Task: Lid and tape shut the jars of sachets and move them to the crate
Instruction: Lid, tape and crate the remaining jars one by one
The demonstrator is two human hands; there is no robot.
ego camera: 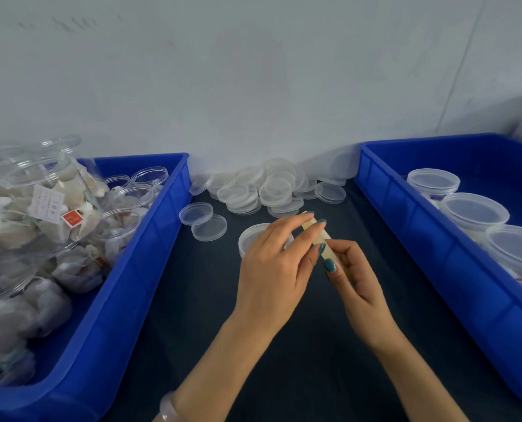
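Head view, bench against a pale wall (253, 71).

- Left hand (272, 263): fingertips closed on the far end of a pale tape strip (326, 237). A pale bangle (167, 406) sits on this wrist.
- Right hand (357, 287): thumb and fingers pinch the near end of the same strip. The strip is held off the table between the 2 hands, slanting away from the person.
- Lidded jar (252, 236): stands on the dark table (192, 315) at centre, partly hidden under the left hand. Cannot tell whether the strip touches it.
- Left crate (150, 269), blue: holds open jars (49, 208) packed with white sachets, none lidded as far as visible.
- Right crate (421, 239), blue: 3 capped jars (474, 210) in a row along its far side.
- Lid pile (272, 187): clear lids heaped at the back of the table between the crates. 2 loose lids (205, 222) lie overlapping near the left crate, apart from the pile.
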